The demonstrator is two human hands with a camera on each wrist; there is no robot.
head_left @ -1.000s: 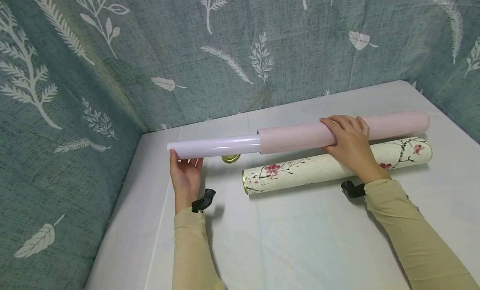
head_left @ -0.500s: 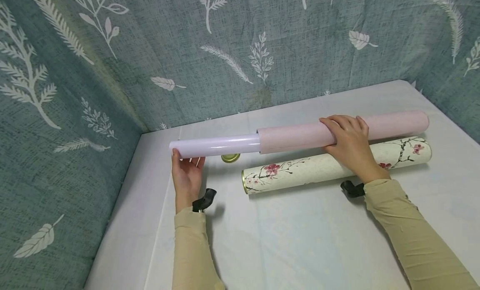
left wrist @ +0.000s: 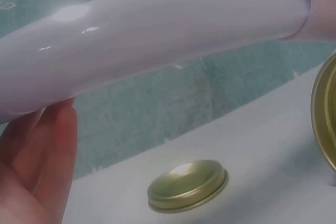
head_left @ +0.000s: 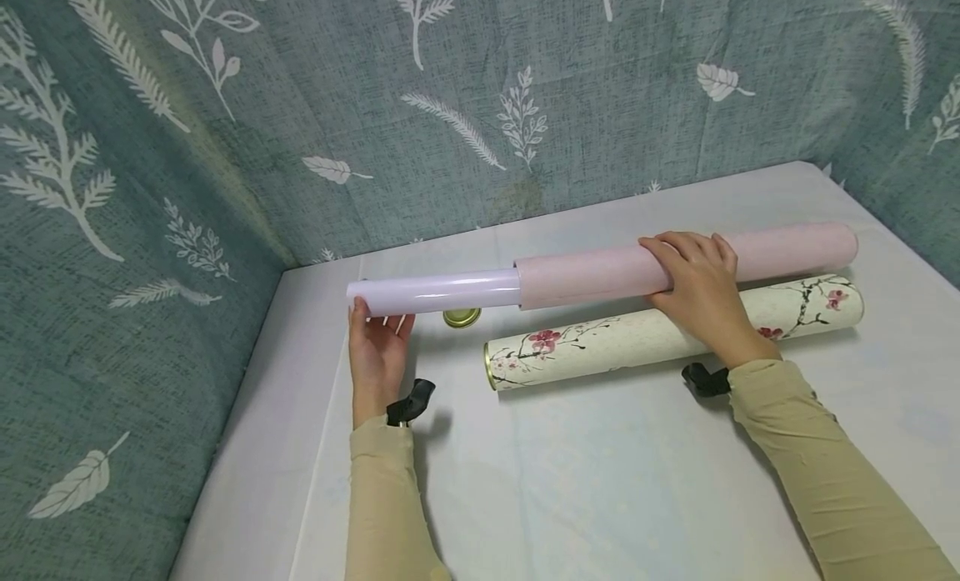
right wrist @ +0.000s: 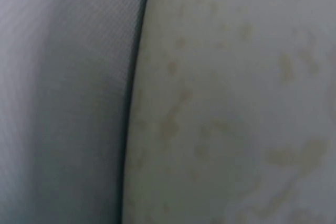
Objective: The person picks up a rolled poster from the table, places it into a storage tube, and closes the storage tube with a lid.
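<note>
In the head view my left hand (head_left: pixel 378 360) holds a glossy white paper roll (head_left: pixel 435 292) near its left end, thumb on the near side and fingers below. The roll's right part sits inside the open end of a pink tube (head_left: pixel 592 281). My right hand (head_left: pixel 701 285) grips the pink tube from above around its middle. The left wrist view shows fingers (left wrist: pixel 60 150) touching the roll's underside, and the roll (left wrist: pixel 157 30) entering the tube mouth (left wrist: pixel 315 11). The right wrist view does not show the right hand.
A cream tube (head_left: pixel 585 343) with red blossoms and a gold end rim lies just in front of the pink tube. A round gold lid (head_left: pixel 461 317) rests on the white-covered table (head_left: pixel 600 481) below the roll. Patterned green cloth (head_left: pixel 465 106) hangs behind.
My left hand has moved slightly right with the paper roll, and a shorter length of it shows outside the pink tube. The right hand and pink tube stay in place.
</note>
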